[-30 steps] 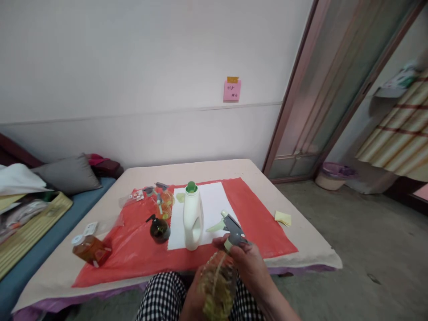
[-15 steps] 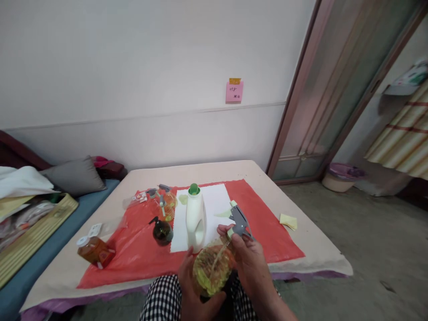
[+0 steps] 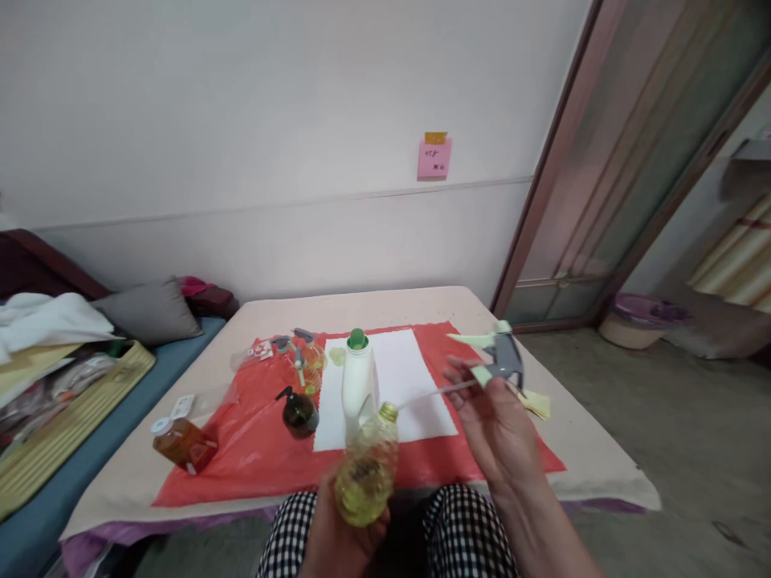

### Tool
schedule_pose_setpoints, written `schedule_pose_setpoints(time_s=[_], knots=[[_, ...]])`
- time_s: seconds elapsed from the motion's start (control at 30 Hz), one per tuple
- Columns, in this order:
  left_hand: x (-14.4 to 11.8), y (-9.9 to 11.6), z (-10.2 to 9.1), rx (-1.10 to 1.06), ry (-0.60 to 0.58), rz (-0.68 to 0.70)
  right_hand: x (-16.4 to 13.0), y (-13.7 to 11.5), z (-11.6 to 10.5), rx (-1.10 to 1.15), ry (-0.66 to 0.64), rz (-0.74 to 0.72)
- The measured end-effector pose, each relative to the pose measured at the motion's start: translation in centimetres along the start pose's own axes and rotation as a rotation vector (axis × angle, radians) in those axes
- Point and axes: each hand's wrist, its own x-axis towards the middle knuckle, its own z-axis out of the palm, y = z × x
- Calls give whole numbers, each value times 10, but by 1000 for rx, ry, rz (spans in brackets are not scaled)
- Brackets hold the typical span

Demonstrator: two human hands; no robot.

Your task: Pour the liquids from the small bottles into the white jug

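My left hand (image 3: 346, 526) is wrapped round a clear yellow-tinted bottle (image 3: 365, 474), tilted with its open neck up and to the right, above my lap. In my right hand (image 3: 499, 417) is a grey and pale green trigger sprayer head (image 3: 506, 359), its thin dip tube pointing left toward the bottle's mouth. The tube looks to be outside the neck. Just behind the bottle, a white jug (image 3: 358, 381) with a green spout stands on the white sheet (image 3: 401, 369). To its left is a dark pump bottle (image 3: 299, 413).
Several clear orange-yellow spray bottles (image 3: 312, 365) stand on the red cloth (image 3: 253, 457), beside a plastic packet (image 3: 259, 353). An amber jar (image 3: 186, 445) is tilted at the left. Yellow paper pieces (image 3: 536, 404) lie at the right. A pink note (image 3: 434, 158) is taped to the wall.
My right hand has moved right and up with the sprayer head, drawing its tube out of the bottle. My left hand has tilted the bottle; its neck is now uncovered.
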Motion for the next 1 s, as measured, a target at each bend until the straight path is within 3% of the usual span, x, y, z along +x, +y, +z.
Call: schedule_pose_setpoints(time_s=[0.07,0.23,0.4,0.6,0.83,1.0], knots=[[1,17,2,50,86,211,7,-6,-8,32,109,-43],[15,74,18,324,93,716,5,6,-35,-40,230,15],[28,119,36,807,291,1027,-4,24,-51,-116,256,97],[33,140,57,1232,389,1085,-3,29,-55,-156,239,98],[40,148,70,1555,471,1152,-2,32,-59,-159,232,114],[33,148,91,1759,553,1172,-4,31,-61,-152,239,120]])
